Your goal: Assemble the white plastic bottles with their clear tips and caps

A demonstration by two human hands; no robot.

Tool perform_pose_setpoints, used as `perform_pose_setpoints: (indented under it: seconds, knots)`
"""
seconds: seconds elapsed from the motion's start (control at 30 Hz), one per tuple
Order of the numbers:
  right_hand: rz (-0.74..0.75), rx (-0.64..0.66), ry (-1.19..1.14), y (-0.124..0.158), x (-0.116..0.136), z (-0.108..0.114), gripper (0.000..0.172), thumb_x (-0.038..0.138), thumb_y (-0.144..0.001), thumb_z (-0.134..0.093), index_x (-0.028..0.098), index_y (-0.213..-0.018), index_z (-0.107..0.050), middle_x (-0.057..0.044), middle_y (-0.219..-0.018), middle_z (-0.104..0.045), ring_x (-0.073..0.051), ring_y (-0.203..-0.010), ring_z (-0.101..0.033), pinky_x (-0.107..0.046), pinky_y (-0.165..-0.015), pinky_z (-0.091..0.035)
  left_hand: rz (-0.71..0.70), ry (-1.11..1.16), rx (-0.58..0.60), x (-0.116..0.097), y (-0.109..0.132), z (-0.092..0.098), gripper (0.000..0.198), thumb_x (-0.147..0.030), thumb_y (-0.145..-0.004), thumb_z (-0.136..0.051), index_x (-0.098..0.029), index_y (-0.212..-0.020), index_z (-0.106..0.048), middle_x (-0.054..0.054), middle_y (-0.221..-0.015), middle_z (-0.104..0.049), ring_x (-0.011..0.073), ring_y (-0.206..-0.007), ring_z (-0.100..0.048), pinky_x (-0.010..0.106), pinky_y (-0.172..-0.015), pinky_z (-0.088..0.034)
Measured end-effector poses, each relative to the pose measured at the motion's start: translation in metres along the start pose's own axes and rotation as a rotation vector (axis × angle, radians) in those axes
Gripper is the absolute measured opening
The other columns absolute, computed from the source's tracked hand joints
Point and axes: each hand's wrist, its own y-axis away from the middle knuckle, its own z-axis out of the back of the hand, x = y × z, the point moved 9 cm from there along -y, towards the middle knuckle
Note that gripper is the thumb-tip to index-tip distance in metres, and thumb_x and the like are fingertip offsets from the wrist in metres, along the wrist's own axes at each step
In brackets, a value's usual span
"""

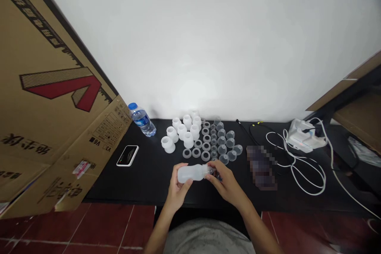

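Observation:
A frosted white baby bottle (191, 173) lies sideways in the air over the front of the table. My left hand (178, 184) is closed around its base end, thumb below and fingers above. The fingers of my right hand (222, 178) close around the neck end, where a clear teat-like part (210, 170) shows partly; the rest is hidden by the fingers. Behind my hands stand several small white pots (188, 139) with round necks. Beside them lie rows of grey rings (205, 156), small clear pieces (213, 148) and clear dome caps (231, 155).
A water bottle (142, 120) with a blue cap and a white-framed device (127, 155) are on the left, by a large cardboard box (59, 99). At right lie a pixelated dark object (262, 167), white cables (309, 192) and a white power strip (306, 137). A white wall (208, 47) rises behind the black table (143, 182).

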Motion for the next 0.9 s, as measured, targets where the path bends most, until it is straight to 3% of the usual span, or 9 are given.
perform_pose_setpoints:
  seconds: [0.27,0.5,0.6,0.9]
  knots:
    - [-0.014,-0.011,-0.013,-0.004,0.004,0.006,0.025,0.037,-0.106,-0.067,0.026,-0.128,-0.067,-0.006,-0.112,-0.073,-0.020,-0.089,-0.067,-0.032,-0.083,-0.057,0.002,-0.015,-0.010,0.012,0.005,0.000,0.055,-0.049,-0.091,-0.082,-0.023,-0.134,-0.059,0.011,-0.129,-0.063,0.0254,-0.112,-0.067,0.033,-0.095,-0.058]
    - [-0.041,-0.022,-0.135,-0.006,0.007,0.009,0.040,0.041,-0.100,-0.076,0.028,-0.137,-0.068,-0.007,-0.126,-0.076,-0.021,-0.094,-0.071,-0.032,-0.084,-0.057,0.017,-0.013,0.091,0.005,0.001,-0.009,0.051,-0.055,-0.095,-0.075,-0.019,-0.130,-0.066,0.011,-0.120,-0.069,0.0260,-0.103,-0.069,0.032,-0.088,-0.057]
    - [-0.092,-0.051,-0.194,-0.006,0.001,0.003,0.038,0.042,-0.100,-0.076,0.027,-0.135,-0.072,-0.007,-0.124,-0.078,-0.022,-0.093,-0.071,-0.031,-0.080,-0.055,0.012,-0.026,0.111,0.004,0.000,-0.010,0.048,-0.055,-0.096,-0.074,-0.020,-0.128,-0.067,0.010,-0.117,-0.070,0.0255,-0.101,-0.069,0.031,-0.086,-0.057]
    - [-0.191,-0.125,-0.225,-0.006,-0.009,-0.005,0.032,0.042,-0.098,-0.076,0.024,-0.124,-0.078,-0.004,-0.106,-0.078,-0.017,-0.071,-0.054,-0.030,-0.066,-0.044,-0.001,-0.109,0.060,0.011,0.008,-0.001,0.046,-0.048,-0.100,-0.071,-0.023,-0.137,-0.060,0.011,-0.128,-0.066,0.0246,-0.106,-0.069,0.033,-0.090,-0.058]
